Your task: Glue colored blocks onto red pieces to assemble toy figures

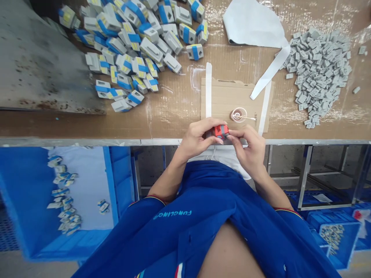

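Observation:
Just over the table's front edge, my left hand (198,137) is closed around a small red block (221,130) with a grey band across it. The block sits between the thumb and fingers of that hand. My right hand (251,148) comes in from the other side, its thumb and forefinger pinched together at the block's right edge. Whatever lies between those fingertips is too small and covered to make out. Right behind the hands, a small clear cup (238,114) stands on a taped cardboard sheet (224,94), with a thin white-tipped swab (249,118) leaning across its rim.
White-and-yellow blocks with blue bands (139,42) are heaped at the back left, beside a stained metal panel (49,69). Small grey pieces (321,73) form a pile at right. White cloth (255,23) lies behind. A blue crate (113,185) with more blocks stands below left.

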`<state>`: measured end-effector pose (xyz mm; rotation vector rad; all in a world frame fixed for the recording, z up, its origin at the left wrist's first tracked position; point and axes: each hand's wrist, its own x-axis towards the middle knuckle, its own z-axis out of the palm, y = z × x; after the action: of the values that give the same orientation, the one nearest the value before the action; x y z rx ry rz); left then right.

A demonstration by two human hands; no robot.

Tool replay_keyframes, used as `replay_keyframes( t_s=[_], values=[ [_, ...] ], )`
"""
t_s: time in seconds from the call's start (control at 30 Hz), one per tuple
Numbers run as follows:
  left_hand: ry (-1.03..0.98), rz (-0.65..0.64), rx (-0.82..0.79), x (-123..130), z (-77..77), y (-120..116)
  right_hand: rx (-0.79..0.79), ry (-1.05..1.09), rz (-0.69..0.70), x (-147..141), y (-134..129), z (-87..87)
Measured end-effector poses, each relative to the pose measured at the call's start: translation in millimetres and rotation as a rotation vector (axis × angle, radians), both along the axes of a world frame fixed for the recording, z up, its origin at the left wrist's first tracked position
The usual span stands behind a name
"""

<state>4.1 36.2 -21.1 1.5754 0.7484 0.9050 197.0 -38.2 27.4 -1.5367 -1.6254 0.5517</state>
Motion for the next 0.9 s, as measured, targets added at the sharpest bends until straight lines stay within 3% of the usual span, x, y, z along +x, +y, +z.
replay_keyframes(
  t_s=[0.1,0.3,0.47,0.9],
  values=[
    [-0.045,-0.045,0.105,1,-1.2,2,-0.069,0.092,0.069,13,3,4.9],
    [-0.018,-0.06,-0.011,-1,-3.1,-1,-0.122,0.011,0.193,21,12,11.9],
    [0.018,-0.068,0.11,-2,0.1,1,-0.143,-0.029,0.252,18,15,8.6],
    [0.025,-0.071,0.129,0,0.3,2,-0.12,-0.062,0.098,5,1,6.1]
  ],
)
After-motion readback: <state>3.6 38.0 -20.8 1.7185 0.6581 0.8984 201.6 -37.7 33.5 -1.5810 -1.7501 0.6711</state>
